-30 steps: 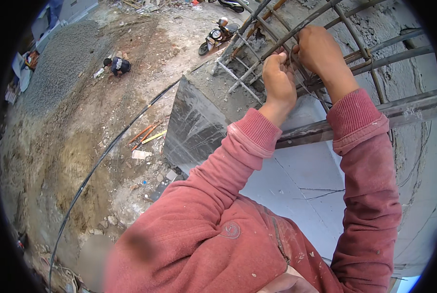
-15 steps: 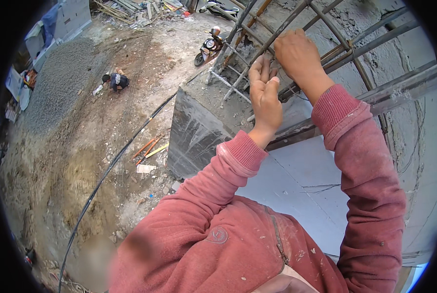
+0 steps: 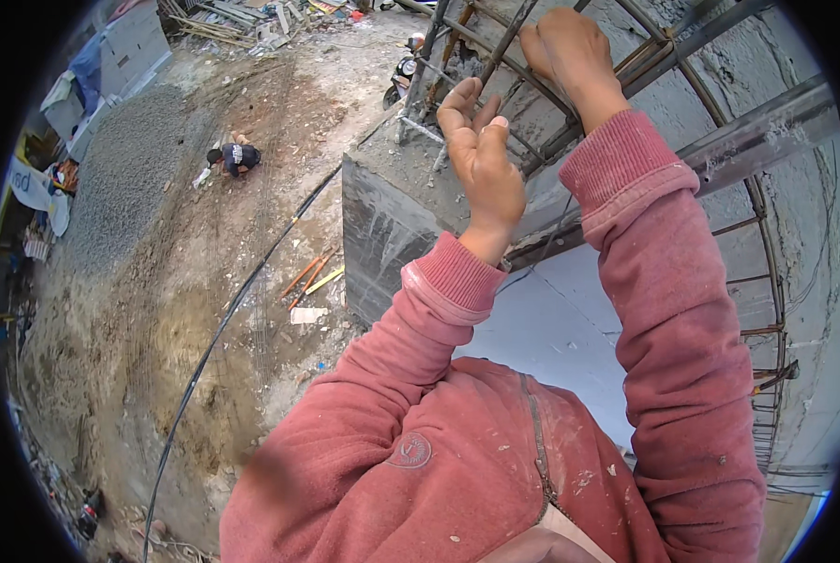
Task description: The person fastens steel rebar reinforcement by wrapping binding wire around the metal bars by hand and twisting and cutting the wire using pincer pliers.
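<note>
My right hand [image 3: 575,61] is closed, its fingers bunched at a crossing of the steel reinforcing bars [image 3: 504,42]. What it pinches is hidden behind the fingers. A thin dark wire [image 3: 559,225] hangs below the right cuff. Just left of it, my left hand [image 3: 485,174] is raised beside the bars, palm up. Its fingers are loosely curved and apart, with nothing visible in them. The bar cage rises from a rough concrete ledge [image 3: 392,155], which has a dark, smeared side panel [image 3: 378,235].
A long grey metal beam [image 3: 757,131] crosses under the bars at right. Far below lies dirt ground with a gravel heap [image 3: 134,178], a crouching person [image 3: 237,158], a motorcycle [image 3: 401,80] and some thin orange and yellow pieces [image 3: 315,279]. A black cable [image 3: 223,324] runs across on the left.
My left hand has come away from the bars, and its fingers have spread. The right hand stays at the bars, closed. The whole view has shifted somewhat.
</note>
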A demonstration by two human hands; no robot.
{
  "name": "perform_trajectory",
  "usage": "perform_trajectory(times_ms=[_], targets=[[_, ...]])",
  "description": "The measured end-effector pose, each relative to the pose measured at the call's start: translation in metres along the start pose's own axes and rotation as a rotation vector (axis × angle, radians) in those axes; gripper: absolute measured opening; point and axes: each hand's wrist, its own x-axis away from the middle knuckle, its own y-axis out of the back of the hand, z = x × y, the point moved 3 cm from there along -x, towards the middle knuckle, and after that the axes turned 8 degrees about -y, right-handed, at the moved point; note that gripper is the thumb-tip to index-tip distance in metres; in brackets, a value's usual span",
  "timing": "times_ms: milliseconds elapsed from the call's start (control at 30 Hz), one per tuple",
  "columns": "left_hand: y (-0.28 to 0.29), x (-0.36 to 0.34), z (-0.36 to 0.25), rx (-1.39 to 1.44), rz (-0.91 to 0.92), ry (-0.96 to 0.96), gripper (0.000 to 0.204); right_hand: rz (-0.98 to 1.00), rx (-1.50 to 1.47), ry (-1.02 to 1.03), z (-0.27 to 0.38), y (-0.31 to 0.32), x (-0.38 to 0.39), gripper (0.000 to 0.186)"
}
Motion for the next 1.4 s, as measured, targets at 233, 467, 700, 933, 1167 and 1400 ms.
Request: perform_trajectory(times_ms=[233,467,700,933,1167,1400], targets=[[0.005,-0.005,-0.009,0.007,-0.027,-0.011,0.041,0.059,-0.295,-0.466,0.001,0.006,-0.003,0.025],[-0.013,-0.021,-0.029,0.245,0.224,0.232,0.039,0.124,-0.234,-0.328,0.007,-0.001,0.008,0.031],[-0.003,0.004,-0.058,0.071,0.466,0.512,0.036,0.100,-0.230,-0.135,0.031,0.057,0.052,0.025],[0.004,0.008,-0.077,-0.333,0.577,0.349,0.037,0.581,-1.224,0.658,-0.024,0.165,0.173,0.034],[0.015,-0.004,-0.090,-0.672,0.793,0.095,0.043,-0.347,-0.703,-0.443,-0.250,0.209,0.285,0.037],[-0.014,0.018,-0.073,-0.674,0.840,0.091,0.044,-0.822,0.083,-1.075,-0.400,0.210,0.447,0.042]])
